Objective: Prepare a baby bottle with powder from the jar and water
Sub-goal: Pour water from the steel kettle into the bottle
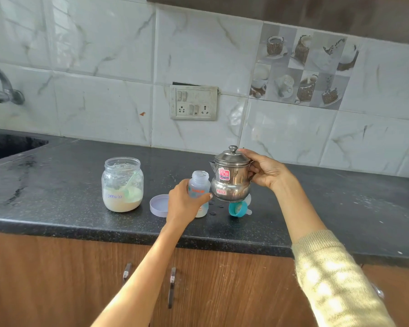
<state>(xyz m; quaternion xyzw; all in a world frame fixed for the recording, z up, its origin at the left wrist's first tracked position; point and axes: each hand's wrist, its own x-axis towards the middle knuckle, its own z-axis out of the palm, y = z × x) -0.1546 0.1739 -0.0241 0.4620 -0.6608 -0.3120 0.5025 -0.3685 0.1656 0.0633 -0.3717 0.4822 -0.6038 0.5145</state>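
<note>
Right hand (267, 172) grips the steel kettle (230, 177) by its handle side, forefinger laid on the lid's rim, holding it lifted clear of the counter (80, 185). My left hand (185, 204) wraps the open baby bottle (199, 185), which stands near the counter's front edge, just left of the kettle and touching it or nearly so. I judge the bottle light, thin-walled and easily tipped, so bracing it low on the body suits it; the kettle looks rigid, smooth and heavier if full, its lid loose enough to need that 1 finger. Left of the bottle lie the jar lid (159, 205) and the powder jar (122, 184) with a scoop inside; the teal teat ring (237, 209) lies beneath the kettle.
</note>
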